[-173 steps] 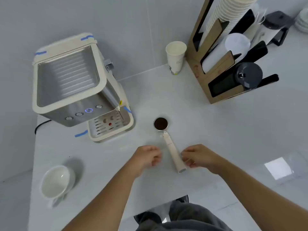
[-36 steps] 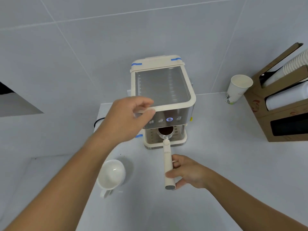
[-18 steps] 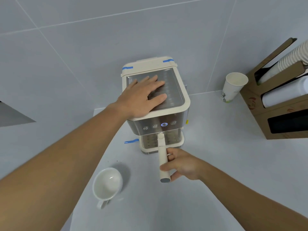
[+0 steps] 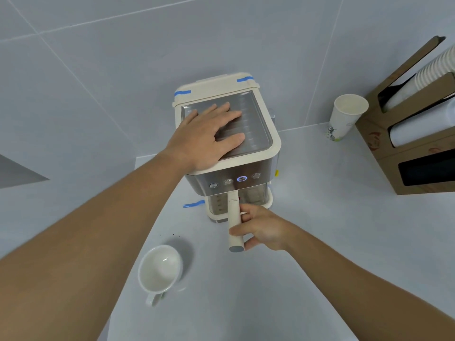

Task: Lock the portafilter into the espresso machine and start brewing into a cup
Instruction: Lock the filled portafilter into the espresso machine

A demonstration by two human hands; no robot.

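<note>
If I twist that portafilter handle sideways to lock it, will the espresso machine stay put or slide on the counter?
It may shift: the espresso machine looks compact, on a smooth white counter. The left hand lies flat on its top, probably bracing it. The portafilter handle, gripped by the right hand, looks stiff and long, so a turn would likely carry good leverage.

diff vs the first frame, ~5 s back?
The right hand took the portafilter off the counter and put its head under the espresso machine. The left hand moved up, now flat on the machine's top. The white cup remains on the counter, empty.
</note>
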